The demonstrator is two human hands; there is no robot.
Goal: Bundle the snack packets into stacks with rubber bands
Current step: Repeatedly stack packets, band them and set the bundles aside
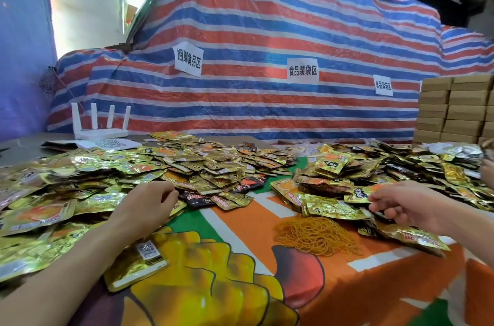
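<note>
Printed tablecloth (213, 285) nearest you | rubber bands (318, 235) heaped on it | your left hand (149, 205) loosely curled on snack packets (80, 192), holding nothing | your right hand (401, 208) at packets, grip unclear

Gold foil snack packets (213, 165); orange rubber bands (315, 235); red-blue-white striped tarp (267, 31).

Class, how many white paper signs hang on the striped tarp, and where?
3 on the tarp: the left sign, the middle sign, and the right sign beside the stacked cardboard boxes, which may hide a fourth.
</note>
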